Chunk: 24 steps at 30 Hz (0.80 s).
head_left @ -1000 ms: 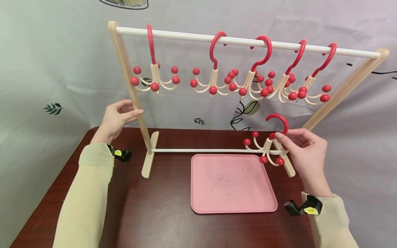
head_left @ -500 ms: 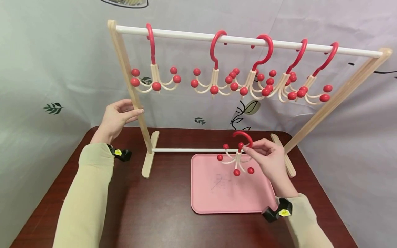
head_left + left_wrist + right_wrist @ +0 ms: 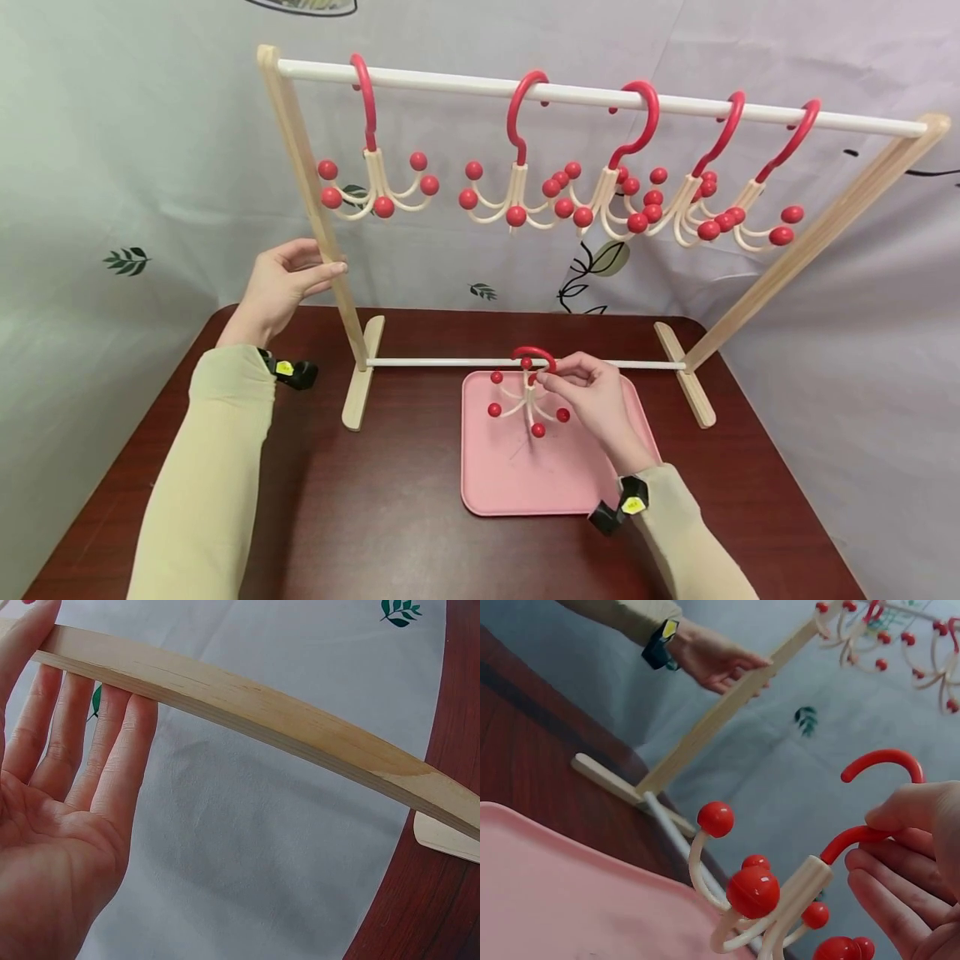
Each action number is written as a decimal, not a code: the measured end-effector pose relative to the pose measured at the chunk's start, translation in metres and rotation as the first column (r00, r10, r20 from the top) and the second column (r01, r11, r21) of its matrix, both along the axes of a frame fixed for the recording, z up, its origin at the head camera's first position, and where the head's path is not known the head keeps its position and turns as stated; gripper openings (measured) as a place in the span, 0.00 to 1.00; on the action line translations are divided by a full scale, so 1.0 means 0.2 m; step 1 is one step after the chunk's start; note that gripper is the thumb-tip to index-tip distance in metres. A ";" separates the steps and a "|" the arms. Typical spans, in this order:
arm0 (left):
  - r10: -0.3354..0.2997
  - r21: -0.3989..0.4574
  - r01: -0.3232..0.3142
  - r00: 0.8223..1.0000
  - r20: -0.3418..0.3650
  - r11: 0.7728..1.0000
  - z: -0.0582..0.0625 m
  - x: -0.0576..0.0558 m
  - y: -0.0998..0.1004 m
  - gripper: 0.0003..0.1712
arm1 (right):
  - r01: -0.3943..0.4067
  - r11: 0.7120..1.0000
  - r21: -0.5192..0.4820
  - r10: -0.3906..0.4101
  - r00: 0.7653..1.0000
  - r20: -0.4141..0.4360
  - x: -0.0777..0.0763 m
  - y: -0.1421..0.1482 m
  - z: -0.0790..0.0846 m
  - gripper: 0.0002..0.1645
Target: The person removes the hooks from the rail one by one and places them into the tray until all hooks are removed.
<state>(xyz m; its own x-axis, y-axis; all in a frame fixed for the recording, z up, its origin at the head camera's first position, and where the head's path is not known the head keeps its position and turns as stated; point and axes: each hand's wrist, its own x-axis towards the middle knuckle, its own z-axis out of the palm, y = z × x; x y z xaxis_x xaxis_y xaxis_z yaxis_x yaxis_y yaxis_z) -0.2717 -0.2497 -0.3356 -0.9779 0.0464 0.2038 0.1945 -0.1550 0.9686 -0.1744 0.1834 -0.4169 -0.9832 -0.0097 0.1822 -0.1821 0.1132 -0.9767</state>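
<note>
My right hand [image 3: 596,400] pinches the red hook of a multi-arm hanger [image 3: 529,402], whose cream arms end in red balls. It is held up over the pink tray [image 3: 495,492]. In the right wrist view, thumb and fingers grip the hook's lower bend, with the hanger's cream stem [image 3: 801,886] tilted below. On the left, my left hand [image 3: 273,287] holds the side post [image 3: 296,142] of a wooden rack, thumb in front and fingers behind the post [image 3: 262,705]. Several matching hangers [image 3: 517,179] hang by red hooks from the rack's white top bar [image 3: 450,81].
The rack stands on wooden feet [image 3: 363,383] at the back of a dark red-brown table [image 3: 352,500]. A white lower bar [image 3: 427,362] runs just behind the tray. A grey patterned cloth [image 3: 172,167] hangs behind.
My right hand has carried the hanger left and down, from near the rack's right foot to over the tray. The left hand stays on the post.
</note>
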 end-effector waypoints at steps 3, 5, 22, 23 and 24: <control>-0.002 0.007 0.002 1.000 -0.002 1.000 0.00 0.00 0.00 0.15 | -0.020 0.999 -0.032 0.021 0.999 0.036 -0.03 -0.03 -0.06 0.14; -0.004 0.011 0.004 1.000 -0.004 1.000 0.00 0.00 0.00 0.15 | -0.034 0.998 -0.048 0.037 0.997 0.064 -0.04 -0.04 -0.09 0.14; -0.004 -0.001 0.004 1.000 -0.014 1.000 0.00 0.00 0.00 0.14 | -0.016 1.000 -0.015 0.018 0.978 0.209 -0.09 -0.17 -0.17 0.15; -0.004 -0.004 0.004 1.000 -0.013 1.000 0.00 0.00 0.00 0.14 | -0.010 1.000 -0.019 0.013 0.978 0.206 -0.09 -0.17 -0.17 0.15; -0.005 -0.004 0.005 1.000 -0.013 1.000 0.00 0.00 0.00 0.14 | -0.003 1.000 -0.021 0.007 0.979 0.206 -0.09 -0.17 -0.18 0.15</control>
<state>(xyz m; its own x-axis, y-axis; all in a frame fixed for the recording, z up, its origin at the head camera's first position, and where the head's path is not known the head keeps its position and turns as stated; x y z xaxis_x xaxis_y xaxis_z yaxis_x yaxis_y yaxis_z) -0.2716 -0.2506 -0.3364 -0.9750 0.0517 0.2159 0.2060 -0.1522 0.9666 -0.1928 0.1502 -0.4529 -0.9996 -0.0130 -0.0236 0.0223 0.0925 -0.9955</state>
